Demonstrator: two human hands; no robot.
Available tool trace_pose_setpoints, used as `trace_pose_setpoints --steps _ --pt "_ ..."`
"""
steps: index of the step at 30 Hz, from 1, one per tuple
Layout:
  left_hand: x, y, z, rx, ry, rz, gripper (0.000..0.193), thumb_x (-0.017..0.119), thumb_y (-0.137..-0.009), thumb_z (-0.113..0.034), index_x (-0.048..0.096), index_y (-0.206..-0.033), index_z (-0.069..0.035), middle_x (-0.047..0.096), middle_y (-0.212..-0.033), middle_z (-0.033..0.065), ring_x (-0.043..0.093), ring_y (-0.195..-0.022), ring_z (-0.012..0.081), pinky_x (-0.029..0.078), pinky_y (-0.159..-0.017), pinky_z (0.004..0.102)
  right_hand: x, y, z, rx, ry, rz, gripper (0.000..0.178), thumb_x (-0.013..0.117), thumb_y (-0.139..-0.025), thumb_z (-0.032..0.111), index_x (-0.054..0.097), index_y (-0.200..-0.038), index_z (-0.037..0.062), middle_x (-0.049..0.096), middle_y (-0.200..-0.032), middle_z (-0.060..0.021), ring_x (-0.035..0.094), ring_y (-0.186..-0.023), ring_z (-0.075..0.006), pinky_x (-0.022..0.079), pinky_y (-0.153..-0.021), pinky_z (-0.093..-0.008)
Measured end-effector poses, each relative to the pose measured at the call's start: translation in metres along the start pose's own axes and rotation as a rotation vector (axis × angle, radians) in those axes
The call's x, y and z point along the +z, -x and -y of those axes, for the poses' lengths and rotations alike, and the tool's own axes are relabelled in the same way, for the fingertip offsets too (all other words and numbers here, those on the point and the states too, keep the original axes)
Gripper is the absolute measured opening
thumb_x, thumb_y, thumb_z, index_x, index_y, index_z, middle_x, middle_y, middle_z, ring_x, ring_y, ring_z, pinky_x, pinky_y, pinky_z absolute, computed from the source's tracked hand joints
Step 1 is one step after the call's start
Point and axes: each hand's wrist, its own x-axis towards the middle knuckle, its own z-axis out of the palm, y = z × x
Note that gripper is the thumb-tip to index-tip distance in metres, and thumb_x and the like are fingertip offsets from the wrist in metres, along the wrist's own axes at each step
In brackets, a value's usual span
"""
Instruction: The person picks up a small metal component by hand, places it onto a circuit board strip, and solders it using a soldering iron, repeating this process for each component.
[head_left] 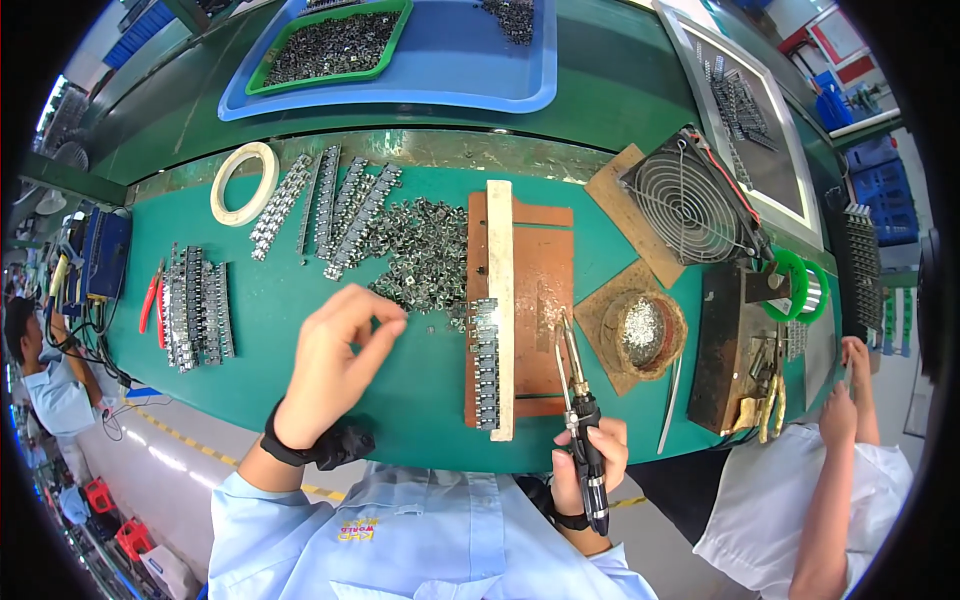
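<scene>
My left hand (335,355) hovers at the near edge of a loose pile of small metal components (420,255). Its thumb and forefinger are pressed together; whatever lies between them is too small to make out. In my right hand (600,462) is a black soldering iron (585,425), its tip pointing away from me over a brown board (543,270). A pale bar (500,300) runs lengthwise along that board. Against the bar's left side lies a dark strip of small circuit boards (485,365), between my two hands.
More strips (355,215) lie left of the pile, beside a tape roll (243,183) and red-handled pliers (151,300). At right are a round cup (643,335), a fan (690,200) and a green solder spool (797,285). Trays (400,95) stand behind; a co-worker's hands (850,385) are far right.
</scene>
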Motion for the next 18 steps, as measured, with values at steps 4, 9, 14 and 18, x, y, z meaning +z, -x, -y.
trace_pose_setpoints --steps 4,9,14,18 --pt "0.015 0.005 -0.004 0.078 -0.046 0.055 0.015 0.061 -0.072 0.001 0.057 -0.086 -0.002 0.053 -0.074 0.0063 0.053 -0.057 0.0137 0.040 -0.050 0.0255 0.004 0.001 -0.001 0.009 -0.101 -0.057 0.042 0.069 -0.073 0.016 0.041 -0.103 0.0072 0.043 -0.088 -0.0112 0.049 -0.063 -0.0152 0.041 -0.056 -0.0251" --pt "0.026 0.005 -0.003 0.161 -0.141 0.017 0.014 0.060 -0.072 0.003 0.056 -0.084 -0.003 0.054 -0.078 0.0074 0.056 -0.061 0.0160 0.043 -0.053 0.0286 0.004 0.001 -0.003 0.004 -0.115 -0.064 0.041 0.070 -0.072 0.015 0.041 -0.101 0.0074 0.042 -0.086 -0.0101 0.047 -0.063 -0.0141 0.040 -0.055 -0.0248" --pt "0.026 0.010 -0.008 0.051 -0.008 0.058 0.013 0.060 -0.073 0.002 0.056 -0.084 -0.003 0.054 -0.076 0.0073 0.056 -0.064 0.0151 0.043 -0.055 0.0264 0.002 0.002 -0.004 0.008 -0.117 -0.067 0.043 0.071 -0.072 0.014 0.042 -0.102 0.0072 0.043 -0.087 -0.0101 0.048 -0.062 -0.0132 0.040 -0.055 -0.0241" --pt "0.023 0.010 -0.019 0.052 0.146 0.165 0.013 0.061 -0.075 0.000 0.056 -0.087 -0.003 0.055 -0.073 0.0059 0.055 -0.063 0.0124 0.043 -0.056 0.0229 0.001 0.002 -0.005 0.011 -0.123 -0.048 0.043 0.071 -0.072 0.013 0.042 -0.103 0.0067 0.043 -0.088 -0.0101 0.048 -0.061 -0.0126 0.040 -0.055 -0.0237"
